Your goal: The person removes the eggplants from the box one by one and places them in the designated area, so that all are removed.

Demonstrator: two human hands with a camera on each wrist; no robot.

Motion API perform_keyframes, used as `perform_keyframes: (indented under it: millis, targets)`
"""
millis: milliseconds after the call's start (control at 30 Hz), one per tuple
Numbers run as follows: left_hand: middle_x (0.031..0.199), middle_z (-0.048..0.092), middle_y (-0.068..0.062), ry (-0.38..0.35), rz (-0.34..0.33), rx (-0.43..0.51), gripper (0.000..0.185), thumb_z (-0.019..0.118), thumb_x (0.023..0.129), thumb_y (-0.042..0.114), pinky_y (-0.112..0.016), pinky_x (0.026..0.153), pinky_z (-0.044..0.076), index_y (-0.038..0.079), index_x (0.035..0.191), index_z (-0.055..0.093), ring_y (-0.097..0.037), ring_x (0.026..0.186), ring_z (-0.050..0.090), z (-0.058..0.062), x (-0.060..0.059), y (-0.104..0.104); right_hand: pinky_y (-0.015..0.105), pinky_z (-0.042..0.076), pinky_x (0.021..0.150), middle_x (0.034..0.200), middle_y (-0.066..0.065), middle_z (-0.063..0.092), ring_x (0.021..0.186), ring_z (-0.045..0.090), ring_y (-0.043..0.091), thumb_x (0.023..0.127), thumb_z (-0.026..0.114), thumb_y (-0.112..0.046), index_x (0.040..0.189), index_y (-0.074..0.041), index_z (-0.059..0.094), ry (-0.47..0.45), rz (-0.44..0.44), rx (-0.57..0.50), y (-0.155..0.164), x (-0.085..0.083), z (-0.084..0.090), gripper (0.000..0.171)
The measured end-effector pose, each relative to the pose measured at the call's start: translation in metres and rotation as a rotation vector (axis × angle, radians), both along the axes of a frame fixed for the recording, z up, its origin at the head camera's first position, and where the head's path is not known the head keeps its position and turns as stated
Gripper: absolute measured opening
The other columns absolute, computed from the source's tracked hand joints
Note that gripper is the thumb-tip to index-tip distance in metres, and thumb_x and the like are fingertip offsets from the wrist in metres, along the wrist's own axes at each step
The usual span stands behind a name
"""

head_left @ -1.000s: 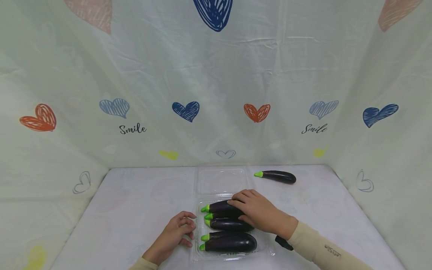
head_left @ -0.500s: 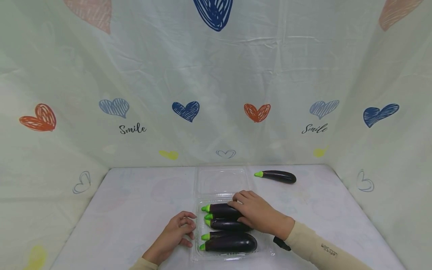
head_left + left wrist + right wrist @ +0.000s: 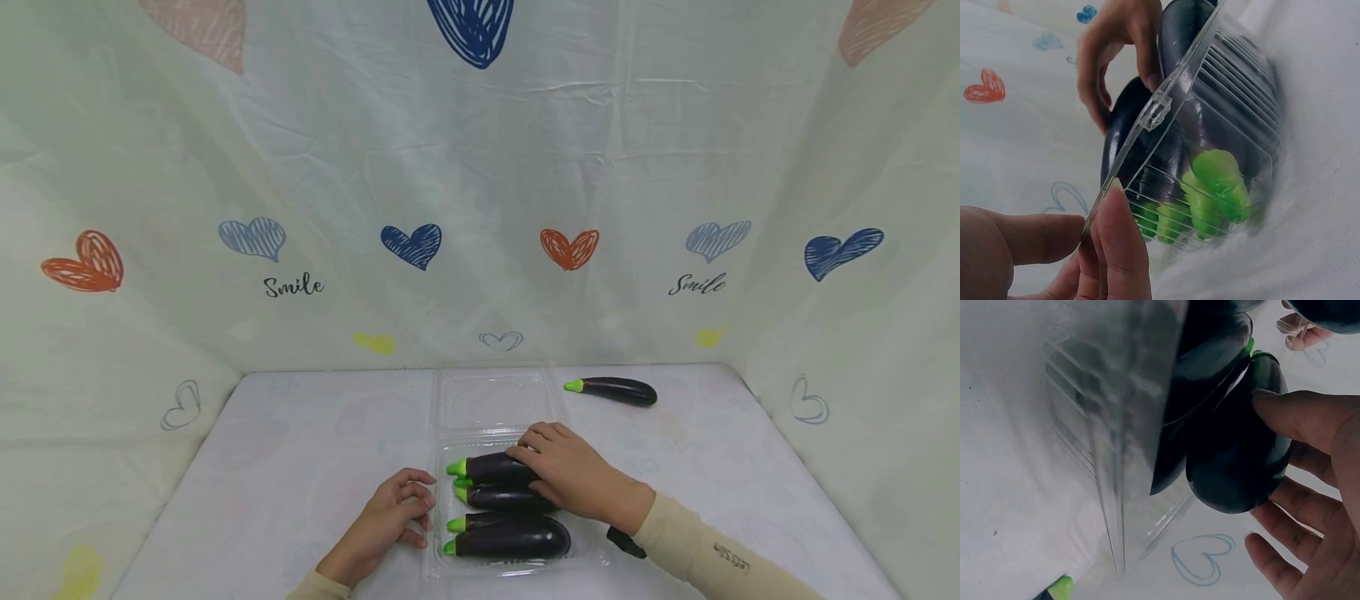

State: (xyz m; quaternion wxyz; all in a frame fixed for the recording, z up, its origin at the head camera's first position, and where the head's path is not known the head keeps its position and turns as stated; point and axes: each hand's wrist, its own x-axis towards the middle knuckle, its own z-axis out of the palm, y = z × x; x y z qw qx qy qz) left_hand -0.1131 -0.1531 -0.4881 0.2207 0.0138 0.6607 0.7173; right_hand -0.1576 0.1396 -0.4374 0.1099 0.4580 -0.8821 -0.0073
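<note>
A clear plastic clamshell box [image 3: 430, 562] holds several dark purple eggplants with green stems pointing left. My left hand [image 3: 386, 521] is at the box's left side; in the left wrist view its thumb and fingers pinch the rim [image 3: 1105, 183]. My right hand [image 3: 573, 471] grips the farthest eggplant [image 3: 489, 467] in the box by its thick end, which the hand covers in the head view. The right wrist view shows the thumb on one side of this eggplant [image 3: 1235, 456] and fingers on the other. Beneath and beside it lie other eggplants [image 3: 517, 540].
One more eggplant [image 3: 618, 391] lies on the white table at the back right, outside the box. The box's lid [image 3: 491, 402] is folded back flat toward the rear. Behind the table hangs a pale curtain [image 3: 480, 167] printed with hearts.
My right hand has moved very slightly, and the far eggplant it grips has shifted a little toward me, covering more of the stem beside it. The left hand stays put.
</note>
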Motion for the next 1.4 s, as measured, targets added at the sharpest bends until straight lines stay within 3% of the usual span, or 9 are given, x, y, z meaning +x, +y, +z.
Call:
perform_keyframes:
  millis: [833, 1400]
  targets:
    - [0.086, 0.053, -0.005, -0.011, 0.019, -0.032, 0.038, 0.056, 0.089, 0.008, -0.032, 0.053, 0.053, -0.006, 0.122, 0.04, -0.018, 0.069, 0.056, -0.001, 0.001, 0.0, 0.039, 0.039, 0.097, 0.113, -0.002, 0.056, 0.111, 0.048, 0.021, 0.071, 0.08, -0.018, 0.121, -0.013, 0.058, 0.071, -0.054, -0.219, 0.045, 0.003, 0.024, 0.055]
    - [0.087, 0.053, -0.006, -0.015, 0.019, -0.044, 0.039, 0.057, 0.09, 0.009, -0.032, 0.053, 0.053, -0.005, 0.122, 0.04, -0.018, 0.07, 0.056, -0.001, 0.0, 0.001, 0.043, 0.043, 0.091, 0.114, 0.002, 0.058, 0.108, 0.05, 0.024, 0.065, 0.083, -0.011, 0.12, -0.009, 0.058, 0.135, -0.133, -0.283, 0.087, -0.006, 0.024, 0.06]
